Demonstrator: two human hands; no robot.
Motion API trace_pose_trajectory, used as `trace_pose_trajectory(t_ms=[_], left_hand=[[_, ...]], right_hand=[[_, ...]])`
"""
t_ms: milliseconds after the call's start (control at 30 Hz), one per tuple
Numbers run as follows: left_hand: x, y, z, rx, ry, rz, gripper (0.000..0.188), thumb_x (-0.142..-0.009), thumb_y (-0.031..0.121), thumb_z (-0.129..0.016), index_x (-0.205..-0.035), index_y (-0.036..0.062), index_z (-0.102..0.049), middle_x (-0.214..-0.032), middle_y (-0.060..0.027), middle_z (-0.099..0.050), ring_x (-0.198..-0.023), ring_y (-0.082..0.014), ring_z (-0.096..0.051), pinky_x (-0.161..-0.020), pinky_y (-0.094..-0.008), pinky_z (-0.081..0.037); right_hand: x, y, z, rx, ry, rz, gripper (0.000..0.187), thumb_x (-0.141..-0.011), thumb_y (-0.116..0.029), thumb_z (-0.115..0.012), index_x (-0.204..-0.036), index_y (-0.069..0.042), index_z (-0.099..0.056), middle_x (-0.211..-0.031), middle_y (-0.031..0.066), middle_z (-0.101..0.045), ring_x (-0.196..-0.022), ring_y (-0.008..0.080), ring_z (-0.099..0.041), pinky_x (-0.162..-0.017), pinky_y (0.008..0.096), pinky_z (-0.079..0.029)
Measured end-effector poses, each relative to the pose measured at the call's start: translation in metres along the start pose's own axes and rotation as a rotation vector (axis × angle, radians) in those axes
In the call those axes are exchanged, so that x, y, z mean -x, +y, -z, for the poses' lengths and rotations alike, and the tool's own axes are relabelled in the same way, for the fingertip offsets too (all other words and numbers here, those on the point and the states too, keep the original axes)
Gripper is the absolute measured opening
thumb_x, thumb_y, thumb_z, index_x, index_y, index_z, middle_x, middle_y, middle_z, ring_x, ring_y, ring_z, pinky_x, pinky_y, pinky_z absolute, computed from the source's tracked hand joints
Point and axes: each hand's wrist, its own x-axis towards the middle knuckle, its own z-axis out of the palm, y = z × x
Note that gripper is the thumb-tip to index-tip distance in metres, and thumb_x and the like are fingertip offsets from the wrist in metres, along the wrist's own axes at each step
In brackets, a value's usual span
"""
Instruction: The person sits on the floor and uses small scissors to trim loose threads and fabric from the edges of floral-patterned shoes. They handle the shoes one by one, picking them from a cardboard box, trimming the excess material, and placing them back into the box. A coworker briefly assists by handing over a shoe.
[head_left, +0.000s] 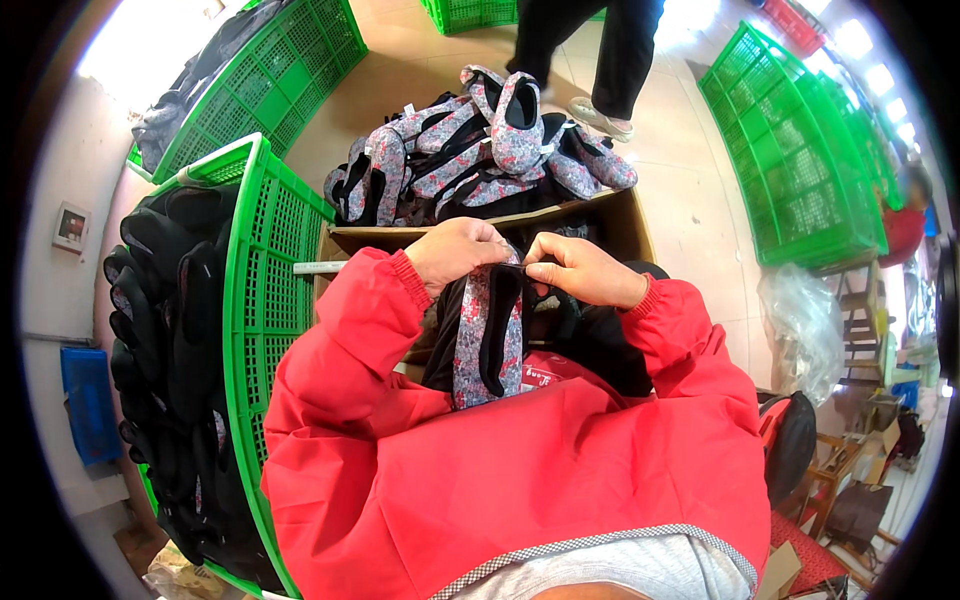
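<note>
A floral-patterned cloth shoe upper (471, 340) with a black-edged opening lies upright over my lap. Its far end is pinched between my two hands. My left hand (452, 256) grips the edge from the left, fingers pressed together. From the other side my right hand (585, 268) pinches the black edging close by, thumb and forefinger closed. Just beyond, a heap of similar floral shoe uppers (440, 150) is piled on a cardboard box (625, 222).
A green plastic crate (262, 270) full of black shoe pieces (190, 320) stands close on my left. Another green crate (275, 85) is behind it, and stacked green crates (795, 150) are at the right. A person's dark-trousered legs (620, 60) stand beyond the heap. A clear plastic bag (805, 325) hangs at right.
</note>
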Motion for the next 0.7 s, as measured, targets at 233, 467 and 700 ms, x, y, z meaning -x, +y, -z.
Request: trace_pose_trajectory(t_ms=[233, 467, 700], left_hand=[[-0.005, -0.004, -0.002, 0.045, 0.018, -0.026, 0.015, -0.093, 0.017, -0.065, -0.096, 0.0021, -0.066, -0.083, 0.0017, -0.063, -0.071, -0.006, -0.053, -0.064, -0.0218, -0.042], [-0.009, -0.017, 0.022, -0.583, 0.434, -0.226, 0.022, -0.085, 0.02, -0.07, -0.083, -0.0018, -0.067, -0.067, -0.0089, -0.062, -0.065, -0.0136, -0.057, -0.064, -0.0338, -0.048], [0.0, -0.022, 0.032, -0.803, 0.636, -0.375, 0.016, -0.084, 0.018, -0.062, -0.081, 0.0027, -0.065, -0.078, -0.0168, -0.066, -0.077, -0.0353, -0.064, -0.071, -0.0438, -0.051]], right_hand=[[-0.003, 0.003, 0.0, -0.04, -0.007, -0.052, 0.011, -0.099, -0.013, -0.058, -0.096, -0.002, -0.057, -0.08, 0.0021, -0.059, -0.074, 0.0089, -0.058, -0.07, 0.0257, -0.047], [0.005, 0.02, 0.0, -0.238, 0.032, -0.046, 0.009, -0.099, -0.011, -0.056, -0.097, -0.002, -0.056, -0.085, 0.0012, -0.058, -0.074, 0.0075, -0.055, -0.07, 0.0233, -0.045], [0.015, 0.023, 0.011, -0.364, 0.072, -0.085, 0.013, -0.1, -0.015, -0.057, -0.092, -0.004, -0.055, -0.078, 0.0002, -0.06, -0.072, 0.0056, -0.055, -0.066, 0.0228, -0.043]])
